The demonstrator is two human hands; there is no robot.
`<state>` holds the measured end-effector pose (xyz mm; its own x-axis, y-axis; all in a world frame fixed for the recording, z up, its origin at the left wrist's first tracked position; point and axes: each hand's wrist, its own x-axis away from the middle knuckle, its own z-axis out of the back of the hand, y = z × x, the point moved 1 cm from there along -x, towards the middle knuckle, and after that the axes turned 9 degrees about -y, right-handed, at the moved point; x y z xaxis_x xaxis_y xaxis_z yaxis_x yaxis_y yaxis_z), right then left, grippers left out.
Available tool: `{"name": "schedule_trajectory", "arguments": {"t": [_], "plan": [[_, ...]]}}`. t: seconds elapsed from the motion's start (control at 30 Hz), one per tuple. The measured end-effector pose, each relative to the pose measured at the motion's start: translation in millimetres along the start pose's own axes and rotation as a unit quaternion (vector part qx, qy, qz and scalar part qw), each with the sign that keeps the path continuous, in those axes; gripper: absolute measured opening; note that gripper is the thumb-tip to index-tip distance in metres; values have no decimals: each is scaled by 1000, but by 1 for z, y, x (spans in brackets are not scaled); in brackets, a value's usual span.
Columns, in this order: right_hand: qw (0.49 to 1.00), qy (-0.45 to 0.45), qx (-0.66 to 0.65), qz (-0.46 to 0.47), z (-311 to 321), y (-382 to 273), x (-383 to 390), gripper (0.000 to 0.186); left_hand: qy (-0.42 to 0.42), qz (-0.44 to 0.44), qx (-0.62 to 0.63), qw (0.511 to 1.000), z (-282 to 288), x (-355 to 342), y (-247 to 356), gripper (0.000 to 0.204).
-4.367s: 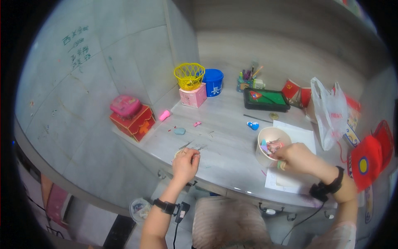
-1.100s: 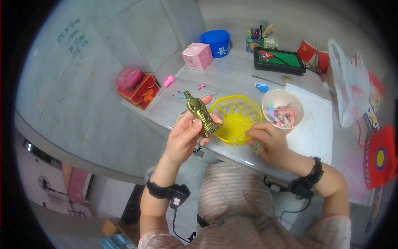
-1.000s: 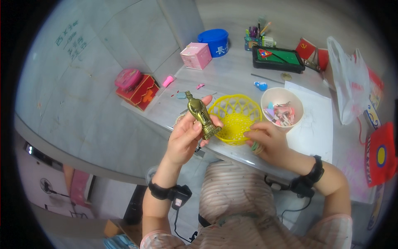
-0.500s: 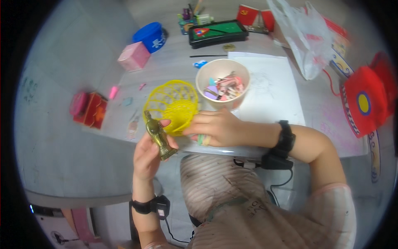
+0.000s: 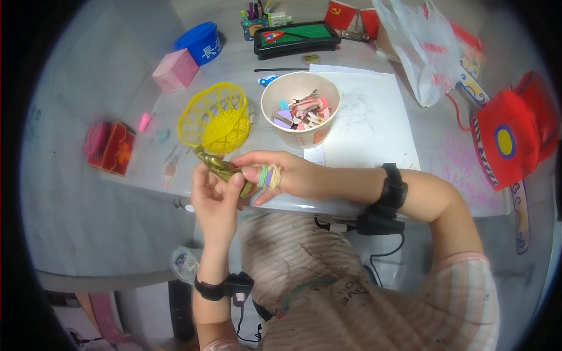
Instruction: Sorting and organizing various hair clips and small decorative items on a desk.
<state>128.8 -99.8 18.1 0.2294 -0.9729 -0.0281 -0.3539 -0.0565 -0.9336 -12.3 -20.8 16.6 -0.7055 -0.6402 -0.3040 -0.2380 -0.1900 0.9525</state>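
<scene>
My left hand grips a small brass-coloured figurine, tilted with its head up-left, at the table's near edge. My right hand reaches across and pinches the same figurine; small coloured rings sit on its fingers. A yellow plastic mesh basket stands tipped just beyond the figurine. A paper cup filled with coloured clips and small bits stands to the right of the basket.
A pink box, a blue tub and a green toy pool table sit further back. A red box lies left. A drawing sheet, a clear plastic bag and a red hat are right.
The yellow basket came forward from the back of the table. My left hand picked up the figurine and lowered it toward the table edge; my right hand moved from the basket onto the figurine.
</scene>
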Motion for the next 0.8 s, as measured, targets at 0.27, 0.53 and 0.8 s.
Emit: {"name": "schedule_trajectory", "arguments": {"t": [0.27, 0.53, 0.8], "plan": [[998, -22, 50, 10, -13, 1, 3, 54, 60, -31, 48, 997, -13, -2, -1, 24], [1000, -4, -27, 0, -25, 3, 10, 50, 48, -55, 74, 995, -16, 13, 0, 31], [983, -95, -149, -48, -60, 11, 29, 58, -22, 3, 176, 984, 4, 57, 26, 42]]}}
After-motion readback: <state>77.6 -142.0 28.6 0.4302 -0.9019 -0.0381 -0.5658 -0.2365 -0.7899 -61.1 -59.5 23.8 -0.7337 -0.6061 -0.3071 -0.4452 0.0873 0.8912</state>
